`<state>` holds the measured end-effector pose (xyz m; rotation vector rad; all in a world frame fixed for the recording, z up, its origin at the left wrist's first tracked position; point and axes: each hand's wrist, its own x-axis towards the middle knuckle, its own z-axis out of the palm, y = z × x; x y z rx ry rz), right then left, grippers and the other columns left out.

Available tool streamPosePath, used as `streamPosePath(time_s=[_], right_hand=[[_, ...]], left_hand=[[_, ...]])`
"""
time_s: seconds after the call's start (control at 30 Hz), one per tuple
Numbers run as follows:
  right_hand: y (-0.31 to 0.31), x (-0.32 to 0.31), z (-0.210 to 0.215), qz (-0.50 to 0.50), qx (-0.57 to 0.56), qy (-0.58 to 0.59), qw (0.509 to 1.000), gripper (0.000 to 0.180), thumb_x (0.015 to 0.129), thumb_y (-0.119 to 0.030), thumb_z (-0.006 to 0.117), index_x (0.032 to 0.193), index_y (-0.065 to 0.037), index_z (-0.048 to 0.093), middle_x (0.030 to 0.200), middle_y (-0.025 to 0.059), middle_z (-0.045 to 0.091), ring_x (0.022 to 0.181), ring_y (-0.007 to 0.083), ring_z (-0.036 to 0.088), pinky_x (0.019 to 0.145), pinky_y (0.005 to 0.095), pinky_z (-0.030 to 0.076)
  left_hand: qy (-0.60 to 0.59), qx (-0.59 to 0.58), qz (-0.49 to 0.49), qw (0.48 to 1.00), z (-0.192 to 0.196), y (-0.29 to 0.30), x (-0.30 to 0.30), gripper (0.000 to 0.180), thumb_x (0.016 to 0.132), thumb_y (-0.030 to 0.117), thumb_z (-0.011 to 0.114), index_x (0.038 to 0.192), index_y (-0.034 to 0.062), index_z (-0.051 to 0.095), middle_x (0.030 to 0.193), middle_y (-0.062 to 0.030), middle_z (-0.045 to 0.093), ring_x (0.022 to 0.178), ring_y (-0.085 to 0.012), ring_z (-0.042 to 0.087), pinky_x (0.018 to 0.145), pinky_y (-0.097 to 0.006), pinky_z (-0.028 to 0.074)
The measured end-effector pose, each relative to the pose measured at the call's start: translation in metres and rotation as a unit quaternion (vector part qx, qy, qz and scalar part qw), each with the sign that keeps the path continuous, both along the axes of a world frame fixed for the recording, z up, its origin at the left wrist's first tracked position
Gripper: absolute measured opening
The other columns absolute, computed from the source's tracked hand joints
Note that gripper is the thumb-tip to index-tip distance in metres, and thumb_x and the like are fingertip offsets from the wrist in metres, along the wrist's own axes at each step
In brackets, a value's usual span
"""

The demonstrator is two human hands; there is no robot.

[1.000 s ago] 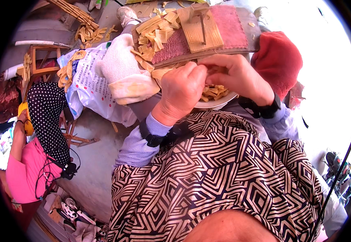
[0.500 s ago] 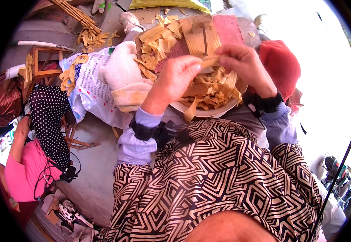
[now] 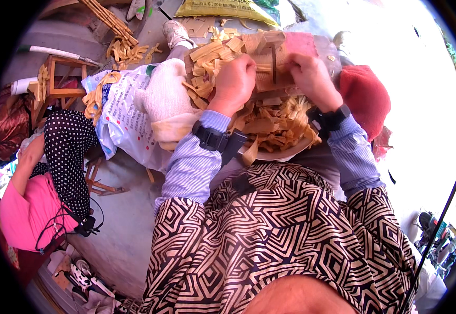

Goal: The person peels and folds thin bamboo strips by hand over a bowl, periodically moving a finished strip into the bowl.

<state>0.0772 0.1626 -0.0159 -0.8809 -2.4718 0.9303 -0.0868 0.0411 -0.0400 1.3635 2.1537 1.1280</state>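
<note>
My left hand [image 3: 234, 82] and my right hand [image 3: 314, 79] are both closed, fingers pinched, with a pale yellow-brown flat strip [image 3: 263, 68] stretched between them. The strip runs across a wooden block [image 3: 263, 82] at a thin dark metal bar [image 3: 274, 65]. Whether strip and bar touch, I cannot tell. Below my hands, a white bowl [image 3: 286, 155] on my lap holds a heap of similar curled strips [image 3: 277, 125]. More flat pieces [image 3: 205, 65] are piled on the board to the left of the block.
Red cloth [image 3: 364, 91] covers my right knee, and a pale towel [image 3: 162, 89] my left. A plastic bag [image 3: 126, 112] lies to the left, near a wooden stool [image 3: 63, 78]. Another person in pink [image 3: 37, 212] sits at the left. A yellow sack [image 3: 223, 10] lies ahead.
Both hands have moved forward and a little apart, bringing the strip from above the bowl to the metal bar on the block. The view has shifted slightly.
</note>
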Motion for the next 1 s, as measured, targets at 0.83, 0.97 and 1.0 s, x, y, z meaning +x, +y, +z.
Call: streamPosePath(time_s=[0.83, 0.97, 1.0], right_hand=[[-0.051, 0.049, 0.098, 0.006, 0.041, 0.039, 0.998, 0.017, 0.090, -0.011, 0.064, 0.078, 0.001, 0.061, 0.058, 0.0073, 0.053, 0.052, 0.0101, 0.046, 0.048, 0.0271, 0.040], [-0.028, 0.092, 0.116, -0.144, 0.123, 0.212, 0.959, 0.010, 0.091, -0.006, 0.062, 0.094, 0.000, 0.069, 0.079, 0.0049, 0.067, 0.069, 0.0085, 0.059, 0.061, 0.0215, 0.047], [-0.024, 0.102, 0.134, -0.189, 0.169, 0.253, 0.934, 0.013, 0.091, -0.005, 0.061, 0.098, 0.002, 0.070, 0.087, 0.0067, 0.069, 0.077, 0.0106, 0.062, 0.067, 0.0201, 0.049]], left_hand=[[-0.181, -0.053, -0.231, 0.954, 0.142, -0.067, 0.018, 0.018, 0.093, 0.010, 0.058, 0.103, -0.0036, 0.063, 0.079, 0.0008, 0.059, 0.071, -0.0051, 0.050, 0.062, -0.021, 0.042], [-0.277, -0.075, -0.272, 0.919, 0.143, -0.077, 0.017, 0.015, 0.092, 0.009, 0.059, 0.099, -0.0043, 0.062, 0.072, -0.0009, 0.055, 0.068, -0.0066, 0.048, 0.060, -0.022, 0.041], [-0.237, -0.091, -0.287, 0.924, 0.135, -0.075, 0.016, 0.015, 0.091, 0.009, 0.060, 0.099, -0.0037, 0.062, 0.072, -0.0020, 0.056, 0.068, -0.0081, 0.050, 0.060, -0.024, 0.042]])
